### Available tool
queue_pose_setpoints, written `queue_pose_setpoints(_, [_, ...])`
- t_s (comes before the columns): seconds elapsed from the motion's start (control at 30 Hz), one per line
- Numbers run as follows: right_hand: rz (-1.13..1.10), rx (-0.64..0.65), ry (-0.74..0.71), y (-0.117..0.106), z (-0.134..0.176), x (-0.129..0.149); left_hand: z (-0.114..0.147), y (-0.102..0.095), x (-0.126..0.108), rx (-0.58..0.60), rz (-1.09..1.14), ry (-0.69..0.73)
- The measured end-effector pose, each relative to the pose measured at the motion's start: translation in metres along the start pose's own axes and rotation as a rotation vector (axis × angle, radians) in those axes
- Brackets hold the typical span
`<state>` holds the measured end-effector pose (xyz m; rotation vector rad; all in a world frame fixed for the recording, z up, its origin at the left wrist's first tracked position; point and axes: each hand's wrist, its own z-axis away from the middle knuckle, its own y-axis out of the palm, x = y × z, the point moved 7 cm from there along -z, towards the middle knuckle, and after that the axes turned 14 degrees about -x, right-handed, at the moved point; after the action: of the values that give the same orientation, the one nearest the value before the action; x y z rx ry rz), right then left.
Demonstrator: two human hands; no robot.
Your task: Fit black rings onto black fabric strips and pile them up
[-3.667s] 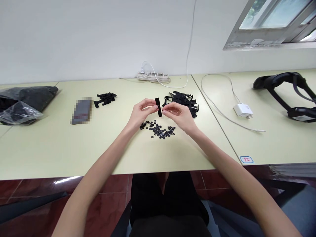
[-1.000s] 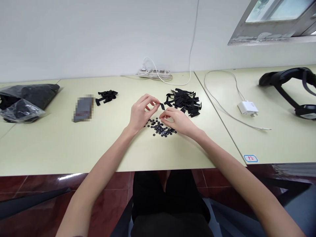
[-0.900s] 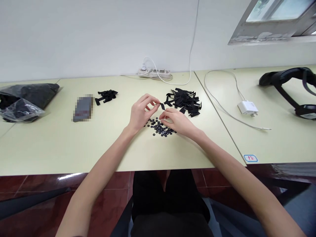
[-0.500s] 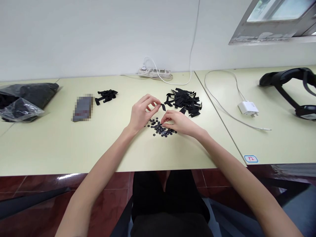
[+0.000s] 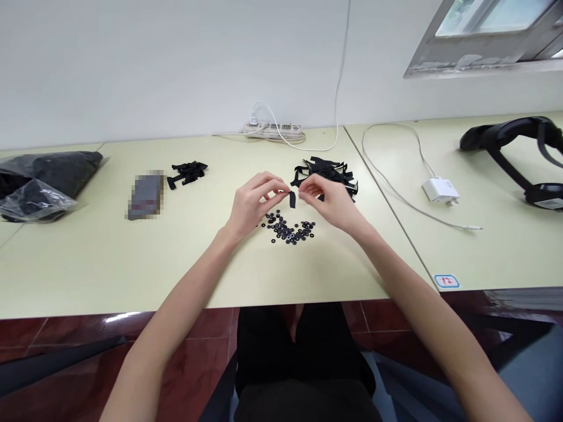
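Observation:
Between the thumb and forefinger of my left hand [image 5: 255, 202], a short black fabric strip [image 5: 292, 200] hangs down. My right hand [image 5: 328, 199] faces it from the right, thumb and fingers pinched together close to the strip; whatever the pinch holds is too small or hidden to make out. Below both hands lies a spread of small black rings [image 5: 292, 233], like washers, on the pale table [image 5: 272, 275]. Behind my right hand is a heap of black fabric strips [image 5: 328, 169], partly covered by it.
A smaller pile of black strips [image 5: 189, 172] lies left, beside a blurred grey object [image 5: 146, 195] and a clear plastic bag of black material [image 5: 57, 179]. A power strip [image 5: 277, 130] stands by the wall. Rightward are a white charger [image 5: 441, 191] with cable and a black headset [image 5: 519, 152].
My right hand has risen from the rings to beside the strip's end. My left hand keeps its hold, and the strip now hangs more vertically.

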<state>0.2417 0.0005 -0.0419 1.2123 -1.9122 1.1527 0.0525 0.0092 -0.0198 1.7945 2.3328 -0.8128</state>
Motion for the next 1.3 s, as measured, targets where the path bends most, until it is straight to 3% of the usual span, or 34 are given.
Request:
queue_pose_setpoints(0.1, [-0.183,-0.078,0.103,-0.01,-0.004,0.0,0.0,0.001,0.0,0.012,-0.001,0.003])
queue_pose_setpoints(0.23, [-0.381,0.003,0.274,0.001,0.001,-0.001,0.002,0.004,-0.003,0.033,-0.015,0.04])
queue_pose_setpoints(0.5, [-0.389,0.078,0.382,0.011,0.007,-0.004,0.003,0.004,-0.009,-0.002,-0.003,0.103])
queue_pose_setpoints(0.73, [-0.577,0.207,0.558,0.025,0.016,-0.013,0.004,0.004,-0.01,-0.01,-0.032,0.095])
queue_pose_setpoints(1.0, [-0.672,0.224,0.568,0.031,0.017,-0.015,0.003,0.001,-0.013,-0.052,-0.014,0.113])
queue_pose_setpoints(1.3, [-0.625,0.27,0.498,0.029,0.017,-0.011,0.002,0.001,-0.012,-0.046,-0.039,0.099])
